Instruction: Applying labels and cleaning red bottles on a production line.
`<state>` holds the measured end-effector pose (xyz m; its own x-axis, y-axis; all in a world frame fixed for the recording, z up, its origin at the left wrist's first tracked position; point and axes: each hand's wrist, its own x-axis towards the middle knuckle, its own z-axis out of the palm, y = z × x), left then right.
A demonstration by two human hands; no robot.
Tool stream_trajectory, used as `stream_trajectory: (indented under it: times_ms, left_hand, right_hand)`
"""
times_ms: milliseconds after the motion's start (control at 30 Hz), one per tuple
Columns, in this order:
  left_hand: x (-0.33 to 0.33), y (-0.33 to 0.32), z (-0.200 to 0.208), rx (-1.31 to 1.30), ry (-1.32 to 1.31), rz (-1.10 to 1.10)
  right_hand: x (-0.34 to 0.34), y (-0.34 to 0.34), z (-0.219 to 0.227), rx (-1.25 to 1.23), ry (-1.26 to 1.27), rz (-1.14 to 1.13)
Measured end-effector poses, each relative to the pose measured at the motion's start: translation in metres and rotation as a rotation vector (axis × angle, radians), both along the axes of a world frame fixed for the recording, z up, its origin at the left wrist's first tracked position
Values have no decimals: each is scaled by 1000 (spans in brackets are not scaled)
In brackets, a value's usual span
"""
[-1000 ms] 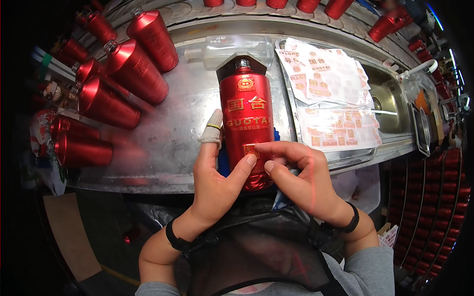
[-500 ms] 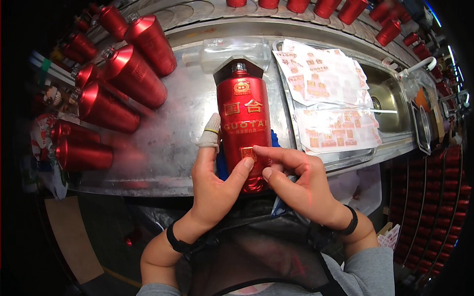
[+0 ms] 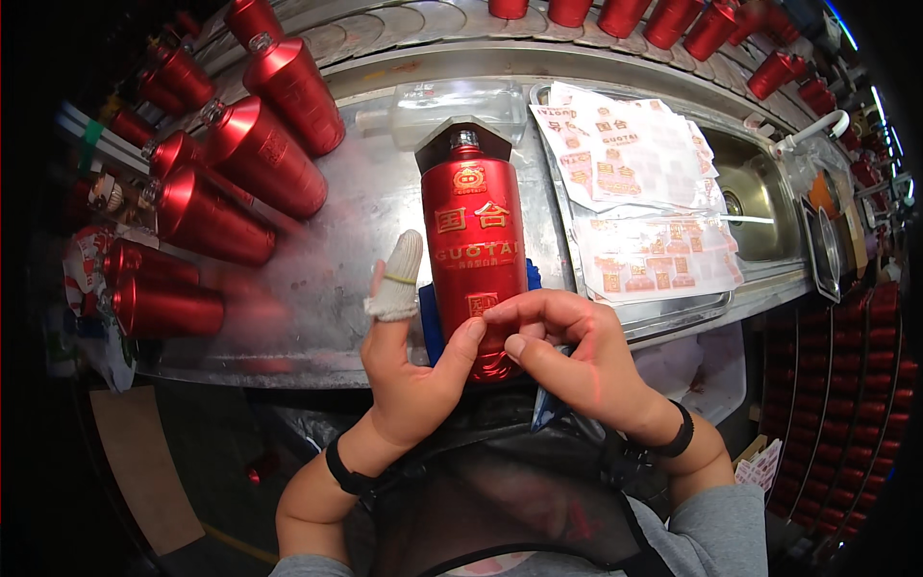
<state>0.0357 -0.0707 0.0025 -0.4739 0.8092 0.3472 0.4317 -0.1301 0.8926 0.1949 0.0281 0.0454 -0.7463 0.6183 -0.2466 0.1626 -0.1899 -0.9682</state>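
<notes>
A red metallic bottle (image 3: pixel 471 260) with gold characters and a gold square emblem (image 3: pixel 483 304) lies in front of me, its dark cap end pointing away. It rests on a dark angular holder with blue padding (image 3: pixel 432 317). The thumb of my left hand (image 3: pixel 409 361) touches the bottle beside the emblem. Its index finger, in a white cloth finger cover (image 3: pixel 401 274), stands off the bottle's left side, and the hand is open. My right hand (image 3: pixel 586 361) is closed, index fingertip at the emblem and thumb just below. Whatever its pinch or curled fingers hold is unclear.
Several red bottles (image 3: pixel 264 154) stand at the left of the metal table (image 3: pixel 317 317). A clear bottle (image 3: pixel 457 109) lies beyond the holder. Printed transfer sheets (image 3: pixel 654 240) cover a tray on the right, before a sink (image 3: pixel 755 197). A conveyor (image 3: pixel 404 34) carries red bottles along the back.
My left index finger has lifted away from the bottle's side. My right index fingertip has drawn slightly down and left, nearer the left thumb. The conveyor's bottles have moved right.
</notes>
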Motion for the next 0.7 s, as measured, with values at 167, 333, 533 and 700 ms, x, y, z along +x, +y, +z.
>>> stream_trajectory:
  times_ms: [167,333,533,700]
  left_hand:
    - [-8,0,2,77,171,-125]
    - [2,4,10,34,-13,36]
    - [0,7,12,-10,16,39]
    - [-2,12,6,68,34,11]
  right_hand:
    - [0,-2,0,71,29,-153]
    - [3,-7,-3,70,-18,-33]
    - [-7,0,-5,110,-13,-128]
    - [-18,7,-15,158,-54,-121]
